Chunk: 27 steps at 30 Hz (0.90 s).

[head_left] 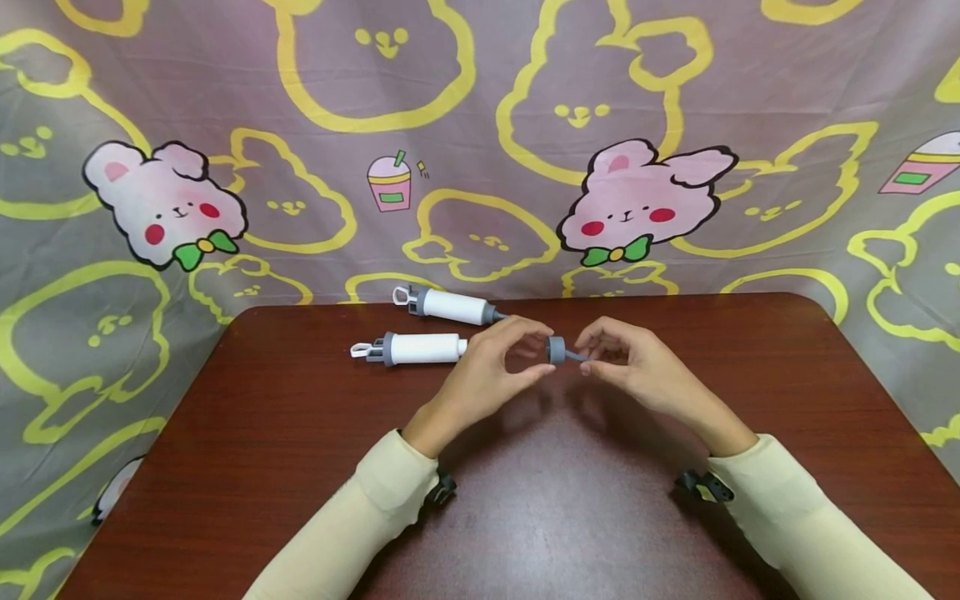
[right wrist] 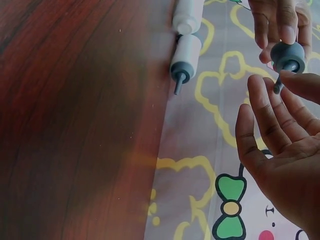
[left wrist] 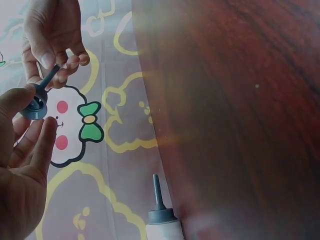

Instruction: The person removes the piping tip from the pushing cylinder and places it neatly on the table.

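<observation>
A grey nozzle cap [head_left: 556, 350] with a thin spout is held up above the table between both hands. My left hand [head_left: 480, 367] pinches its wide, hollow end between thumb and fingers. At the spout, my right hand [head_left: 637, 358] has its thumb and fingertips around the thin end. In the right wrist view the right thumb hides part of the spout [right wrist: 277, 86]. Left of the hands lies a white syringe-like tube [head_left: 423, 349] with a loop handle and a bare narrow end, partly behind my left hand. Behind it, a similar white tube [head_left: 455, 307] carries a grey nozzle [left wrist: 159, 200].
Both tubes lie on the dark red-brown wooden table [head_left: 517, 517], towards its far edge. A patterned fabric curtain [head_left: 480, 158] with cartoon animals hangs directly behind that edge and along the sides. A black wrist strap [head_left: 442, 487] shows under the left sleeve.
</observation>
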Each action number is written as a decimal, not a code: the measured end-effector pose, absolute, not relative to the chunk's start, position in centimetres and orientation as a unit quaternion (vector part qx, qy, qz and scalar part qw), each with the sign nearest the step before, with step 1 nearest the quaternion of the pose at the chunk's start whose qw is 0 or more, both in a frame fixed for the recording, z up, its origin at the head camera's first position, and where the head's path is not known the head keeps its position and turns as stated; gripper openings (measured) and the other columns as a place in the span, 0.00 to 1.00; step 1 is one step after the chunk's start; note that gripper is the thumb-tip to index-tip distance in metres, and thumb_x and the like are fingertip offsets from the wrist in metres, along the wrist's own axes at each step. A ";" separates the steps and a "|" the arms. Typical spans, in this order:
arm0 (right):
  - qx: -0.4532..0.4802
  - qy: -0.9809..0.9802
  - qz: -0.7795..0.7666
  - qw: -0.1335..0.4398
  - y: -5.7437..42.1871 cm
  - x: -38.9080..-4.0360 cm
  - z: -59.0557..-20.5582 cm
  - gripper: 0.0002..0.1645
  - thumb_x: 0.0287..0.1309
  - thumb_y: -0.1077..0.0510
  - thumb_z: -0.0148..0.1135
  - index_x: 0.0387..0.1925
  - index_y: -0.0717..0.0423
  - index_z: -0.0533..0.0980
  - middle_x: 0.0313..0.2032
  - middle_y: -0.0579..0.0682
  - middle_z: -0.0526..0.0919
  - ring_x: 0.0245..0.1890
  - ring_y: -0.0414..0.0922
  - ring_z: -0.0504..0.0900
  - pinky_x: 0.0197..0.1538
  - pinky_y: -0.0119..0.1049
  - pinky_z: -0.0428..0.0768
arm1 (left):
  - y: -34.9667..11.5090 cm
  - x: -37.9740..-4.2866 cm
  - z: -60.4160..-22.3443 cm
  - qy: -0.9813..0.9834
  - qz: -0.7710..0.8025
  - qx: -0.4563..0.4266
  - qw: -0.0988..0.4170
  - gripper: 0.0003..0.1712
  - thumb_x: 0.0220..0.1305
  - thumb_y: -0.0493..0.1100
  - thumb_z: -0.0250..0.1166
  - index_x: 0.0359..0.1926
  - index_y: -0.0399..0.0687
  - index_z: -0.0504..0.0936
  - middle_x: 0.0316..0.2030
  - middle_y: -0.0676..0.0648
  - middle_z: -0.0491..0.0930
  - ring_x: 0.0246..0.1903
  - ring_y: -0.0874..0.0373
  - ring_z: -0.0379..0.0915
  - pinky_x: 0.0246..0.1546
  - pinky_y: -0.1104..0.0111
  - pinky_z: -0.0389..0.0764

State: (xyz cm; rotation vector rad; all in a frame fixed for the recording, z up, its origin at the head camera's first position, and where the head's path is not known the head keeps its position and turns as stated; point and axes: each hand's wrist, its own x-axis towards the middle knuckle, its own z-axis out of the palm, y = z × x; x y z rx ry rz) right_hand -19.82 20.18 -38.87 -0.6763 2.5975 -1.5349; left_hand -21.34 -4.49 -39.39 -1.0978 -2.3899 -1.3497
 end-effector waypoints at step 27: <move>-0.220 0.826 -0.517 0.040 20.1 -19.8 -38.9 0.05 0.68 0.67 0.66 0.40 0.55 0.80 0.36 0.56 0.85 0.35 0.45 0.84 0.41 0.33 0.83 | -4.5 -21.3 -39.6 -0.797 -0.478 -0.365 0.046 0.21 0.63 0.35 0.75 0.56 0.37 0.82 0.48 0.44 0.84 0.46 0.54 0.88 0.49 0.76 0.84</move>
